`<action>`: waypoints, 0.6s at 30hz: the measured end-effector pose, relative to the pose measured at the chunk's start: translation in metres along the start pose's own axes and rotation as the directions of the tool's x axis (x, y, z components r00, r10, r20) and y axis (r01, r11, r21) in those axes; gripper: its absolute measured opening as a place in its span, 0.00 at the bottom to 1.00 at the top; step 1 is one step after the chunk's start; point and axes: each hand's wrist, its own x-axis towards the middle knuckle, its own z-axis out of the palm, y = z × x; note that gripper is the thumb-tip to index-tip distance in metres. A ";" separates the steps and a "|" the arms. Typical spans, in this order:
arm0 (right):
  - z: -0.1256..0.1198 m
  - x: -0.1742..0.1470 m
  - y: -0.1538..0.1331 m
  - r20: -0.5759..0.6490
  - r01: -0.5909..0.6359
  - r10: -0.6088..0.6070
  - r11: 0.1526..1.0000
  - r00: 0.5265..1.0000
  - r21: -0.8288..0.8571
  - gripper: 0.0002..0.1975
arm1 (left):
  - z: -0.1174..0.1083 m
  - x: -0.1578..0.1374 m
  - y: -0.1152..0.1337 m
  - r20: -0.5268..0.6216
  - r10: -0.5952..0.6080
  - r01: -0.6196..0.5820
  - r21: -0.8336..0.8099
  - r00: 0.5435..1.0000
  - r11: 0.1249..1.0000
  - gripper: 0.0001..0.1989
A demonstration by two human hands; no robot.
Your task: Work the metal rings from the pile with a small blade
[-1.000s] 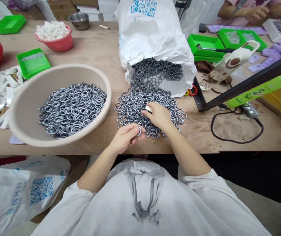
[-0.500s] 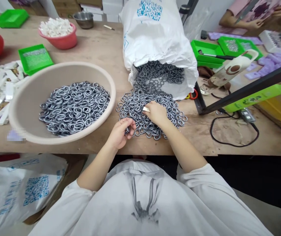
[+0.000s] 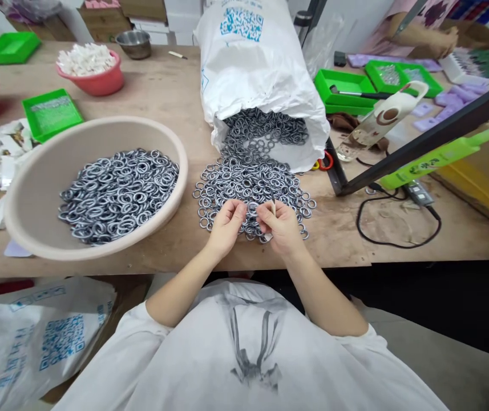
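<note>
My left hand (image 3: 228,225) and my right hand (image 3: 282,228) face each other close together, both closed in a pinch. Between their fingertips is a grey ring (image 3: 251,209), held over the heap. In my right hand there is also a thin pale tool (image 3: 274,209), mostly covered by the fingers; its kind cannot be made out. Below and behind both hands spreads a heap of grey rings (image 3: 244,182), spilling from the mouth of a large white sack (image 3: 261,80). To the left stands a wide beige basin (image 3: 34,171) holding many more grey rings (image 3: 120,194).
Green trays (image 3: 51,114), a red bowl (image 3: 102,83) of white pieces and a metal bowl (image 3: 134,45) lie left. On the right are a dark metal frame (image 3: 419,142), a black cable (image 3: 359,228) and a clear bottle (image 3: 364,134). A co-worker's arm (image 3: 424,40) shows far right.
My right hand has drawn back from the heap toward me, and my left hand has moved right to meet it. A ring now shows between their fingertips. The view has shifted slightly.
</note>
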 end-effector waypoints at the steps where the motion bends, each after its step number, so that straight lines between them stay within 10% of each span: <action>1: -0.002 -0.001 -0.002 0.022 -0.028 0.027 1.000 0.999 0.008 0.25 | 0.000 0.000 0.001 0.024 -0.011 0.011 0.001 1.000 1.000 0.24; 10: 0.006 -0.003 0.010 -0.098 0.174 -0.178 0.983 0.979 -0.054 0.19 | 0.016 -0.005 0.004 0.091 -0.099 0.111 -0.128 0.991 0.986 0.25; 18: -0.006 -0.011 0.000 0.116 0.409 -0.393 0.858 0.912 -0.311 0.17 | 0.015 -0.012 0.015 0.159 -0.172 0.198 -0.167 0.972 0.966 0.26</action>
